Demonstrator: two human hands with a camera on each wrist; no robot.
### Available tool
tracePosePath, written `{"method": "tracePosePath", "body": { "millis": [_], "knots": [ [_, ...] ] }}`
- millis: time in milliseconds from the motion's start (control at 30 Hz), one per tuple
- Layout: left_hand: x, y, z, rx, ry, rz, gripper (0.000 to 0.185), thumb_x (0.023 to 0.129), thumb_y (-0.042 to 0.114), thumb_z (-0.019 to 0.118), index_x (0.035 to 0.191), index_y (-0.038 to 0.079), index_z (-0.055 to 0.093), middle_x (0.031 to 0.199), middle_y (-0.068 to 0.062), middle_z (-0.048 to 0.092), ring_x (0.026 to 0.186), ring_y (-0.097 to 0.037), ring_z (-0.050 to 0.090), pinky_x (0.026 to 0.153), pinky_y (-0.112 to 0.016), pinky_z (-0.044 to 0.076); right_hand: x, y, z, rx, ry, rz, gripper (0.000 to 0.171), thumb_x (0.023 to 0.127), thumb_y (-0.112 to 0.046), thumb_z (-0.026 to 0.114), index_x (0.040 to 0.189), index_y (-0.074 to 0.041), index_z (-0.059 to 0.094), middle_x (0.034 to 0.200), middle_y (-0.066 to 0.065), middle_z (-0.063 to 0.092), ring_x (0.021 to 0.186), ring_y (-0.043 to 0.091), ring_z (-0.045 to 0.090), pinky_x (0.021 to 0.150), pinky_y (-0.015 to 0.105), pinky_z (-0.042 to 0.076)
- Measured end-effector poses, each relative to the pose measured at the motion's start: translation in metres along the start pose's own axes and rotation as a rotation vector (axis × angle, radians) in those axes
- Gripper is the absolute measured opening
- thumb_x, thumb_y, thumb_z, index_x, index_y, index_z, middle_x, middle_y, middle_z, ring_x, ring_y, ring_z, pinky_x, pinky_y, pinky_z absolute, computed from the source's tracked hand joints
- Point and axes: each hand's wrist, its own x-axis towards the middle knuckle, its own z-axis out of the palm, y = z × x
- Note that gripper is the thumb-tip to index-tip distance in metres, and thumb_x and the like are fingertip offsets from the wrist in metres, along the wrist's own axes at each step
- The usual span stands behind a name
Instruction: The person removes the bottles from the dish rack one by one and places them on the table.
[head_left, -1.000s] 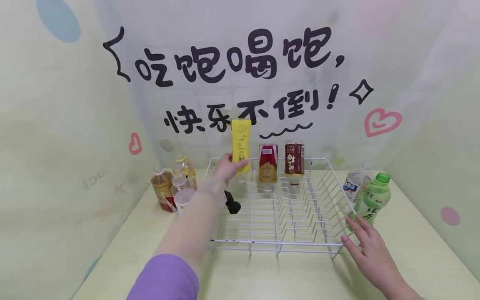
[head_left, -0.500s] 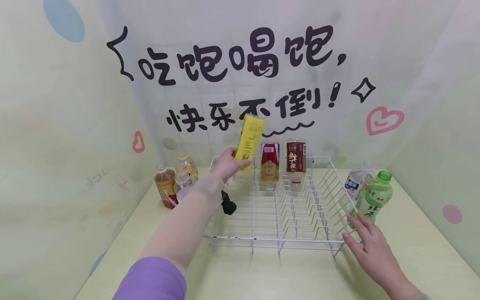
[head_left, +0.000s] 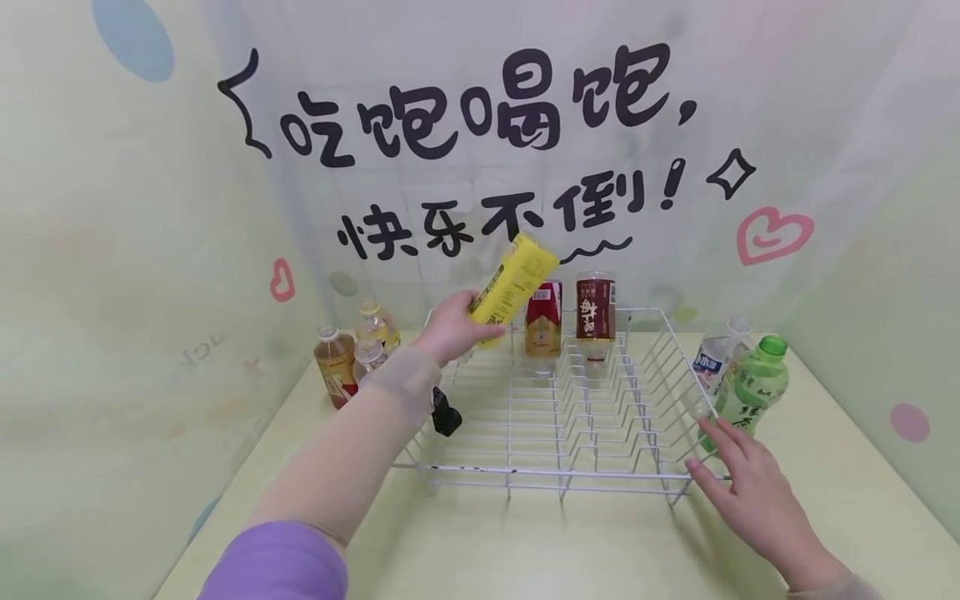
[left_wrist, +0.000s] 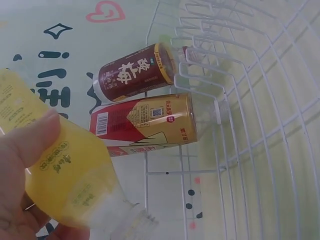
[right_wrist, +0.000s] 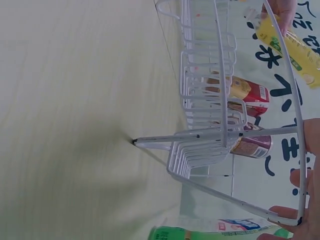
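My left hand (head_left: 450, 327) grips a yellow drink bottle (head_left: 514, 286) near its neck, held neck down and tilted to the right above the back left corner of a white wire rack (head_left: 562, 477). In the left wrist view the yellow bottle (left_wrist: 65, 170) fills the lower left, with my thumb across it. A red and gold bottle (head_left: 543, 321) and a dark brown bottle (head_left: 596, 308) stand neck down in the rack's back row. My right hand (head_left: 750, 492) rests with straight fingers against the rack's front right corner.
A green bottle (head_left: 750, 387) and a clear water bottle (head_left: 712, 362) stand just right of the rack, close to my right hand. Three bottles, one of brown tea (head_left: 336, 375), stand left of the rack. Printed walls enclose the pale green table (head_left: 570, 550).
The yellow bottle stood upright in the rack's back row; my left hand has lifted it and tipped its base to the right. My right hand has stayed at the rack's corner.
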Motion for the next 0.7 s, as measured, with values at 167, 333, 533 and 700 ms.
{"method": "tracePosePath", "body": {
  "millis": [167,333,533,700],
  "knots": [
    [-0.009,0.003,-0.004,0.142,0.008,0.074,0.066,0.075,0.036,0.082,0.129,0.015,0.053,0.108,0.001,0.059,0.098,-0.019,0.055,0.086,-0.042,0.048,0.007,-0.002,-0.01,-0.1,-0.018,-0.052,0.065,0.09,-0.04,0.064,0.141,-0.004,0.045,0.132,0.032,0.047,0.116,0.054,0.042,0.087,0.07,0.035],
    [-0.018,0.004,-0.005,0.273,0.018,0.132,0.067,0.074,0.041,0.082,0.13,0.017,0.054,0.113,0.001,0.055,0.106,-0.021,0.046,0.096,-0.047,0.04,0.016,-0.008,-0.022,-0.197,-0.123,-0.048,0.07,0.088,-0.047,0.065,0.139,-0.003,0.046,0.125,0.031,0.053,0.109,0.053,0.05,0.083,0.066,0.042],
    [-0.027,0.006,-0.006,0.353,0.014,0.167,0.071,0.074,0.041,0.081,0.135,0.017,0.052,0.124,-0.002,0.053,0.114,-0.024,0.043,0.1,-0.049,0.038,0.031,-0.015,-0.034,-0.281,-0.212,-0.05,0.072,0.087,-0.053,0.063,0.137,-0.003,0.048,0.111,0.027,0.062,0.097,0.049,0.058,0.078,0.062,0.045],
    [-0.033,0.01,-0.006,0.382,0.009,0.185,0.074,0.074,0.04,0.082,0.137,0.016,0.051,0.126,-0.003,0.052,0.111,-0.022,0.046,0.098,-0.046,0.041,0.049,-0.025,-0.041,-0.309,-0.211,-0.082,0.068,0.088,-0.05,0.063,0.135,-0.003,0.051,0.1,0.021,0.067,0.09,0.045,0.061,0.079,0.061,0.045]
  ]
}}
